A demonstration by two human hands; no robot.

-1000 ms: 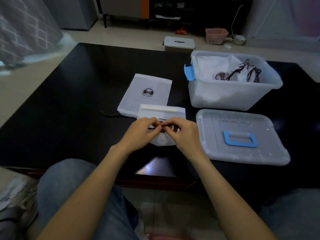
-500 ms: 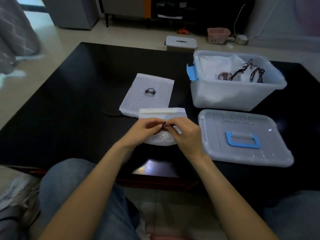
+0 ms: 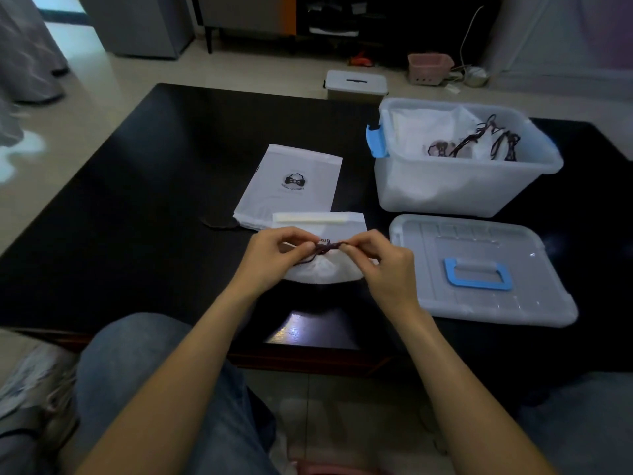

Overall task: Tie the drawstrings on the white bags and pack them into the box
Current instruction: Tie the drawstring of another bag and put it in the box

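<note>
We see a glossy black table top [image 3: 137, 207] that throws back a bright patch of light near its front edge, and on it a translucent, smooth plastic storage box [image 3: 455, 186] with its matching flat plastic lid [image 3: 479, 269], both fitted with blue plastic parts. The gathered white drawstring bag [image 3: 322, 269] and the flat white bag with a printed bow logo [image 3: 291, 186] look like thin, matt, softly creased cloth or paper, we cannot tell which, and the dark drawstring cord [image 3: 325, 247] looks like rough twisted fibre. Our knee is covered in matt blue denim [image 3: 144, 371].

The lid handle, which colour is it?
Blue; the lid handle shows clearly in the head view, on a translucent white lid.
</note>
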